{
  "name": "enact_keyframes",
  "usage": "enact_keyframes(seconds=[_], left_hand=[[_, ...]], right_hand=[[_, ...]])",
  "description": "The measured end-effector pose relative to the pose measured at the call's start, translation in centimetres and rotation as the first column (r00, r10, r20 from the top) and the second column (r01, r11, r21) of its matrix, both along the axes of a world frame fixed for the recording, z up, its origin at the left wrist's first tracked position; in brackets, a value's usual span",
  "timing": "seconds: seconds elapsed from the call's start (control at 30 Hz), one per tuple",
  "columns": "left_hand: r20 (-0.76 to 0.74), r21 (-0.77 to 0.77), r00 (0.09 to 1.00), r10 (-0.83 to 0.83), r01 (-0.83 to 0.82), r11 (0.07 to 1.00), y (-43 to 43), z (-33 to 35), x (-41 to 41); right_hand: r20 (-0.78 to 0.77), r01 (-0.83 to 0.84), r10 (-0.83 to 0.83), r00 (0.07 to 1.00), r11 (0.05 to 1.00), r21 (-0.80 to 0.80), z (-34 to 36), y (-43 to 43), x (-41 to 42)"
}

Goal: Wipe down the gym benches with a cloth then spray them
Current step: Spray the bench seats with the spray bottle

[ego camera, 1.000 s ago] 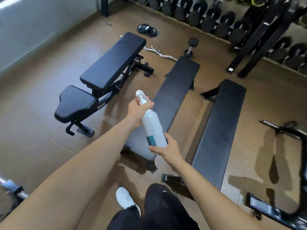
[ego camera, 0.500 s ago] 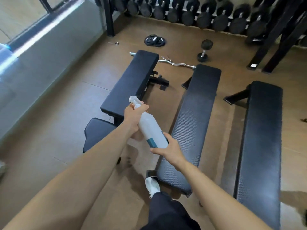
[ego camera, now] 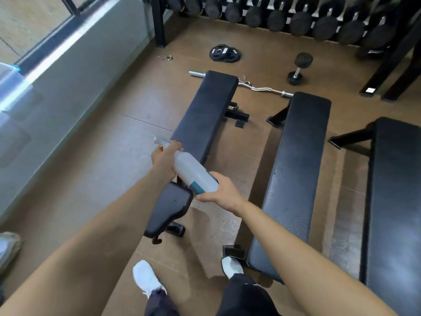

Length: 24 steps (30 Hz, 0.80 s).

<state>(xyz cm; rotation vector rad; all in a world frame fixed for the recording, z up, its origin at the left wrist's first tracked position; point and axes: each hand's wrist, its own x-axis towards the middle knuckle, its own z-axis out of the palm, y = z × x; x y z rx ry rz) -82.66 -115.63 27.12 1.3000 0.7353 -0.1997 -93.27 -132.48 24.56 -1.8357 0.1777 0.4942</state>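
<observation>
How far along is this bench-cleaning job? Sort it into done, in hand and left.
Done: no cloth is in view, so wiping seems finished, though unproven. In hand: the left hand grips the neck of the spray bottle, the right hand its base, above the adjustable bench. Left: spraying; whether any bench is wet, I cannot tell.

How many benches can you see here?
3: the adjustable bench on the left; the middle flat bench; the right flat bench, partly cut off by the picture's edge. Others may lie outside the frame.
</observation>
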Motion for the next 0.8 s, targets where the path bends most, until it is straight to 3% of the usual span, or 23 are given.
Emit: enact_keyframes(seconds=[0.17,0.47,0.8], left_hand=[[-0.052,0.053,0.998,-0.024,0.026,0.998,7.4,-1.7,2.6],[-0.059,-0.007,0.959,-0.278,0.278,0.961,20.3,-2.9,5.9],[-0.074,0.009,0.886,-0.457,0.459,0.888,22.3,-2.7,10.3]], right_hand=[[-0.032,0.025,-0.026,0.999,0.998,-0.052,-0.3,7.8,2.1],[-0.132,0.224,-0.230,0.964,0.973,-0.065,0.5,23.5,1.4],[-0.162,0.328,-0.336,0.928,0.942,-0.073,-0.7,27.2,4.8]])
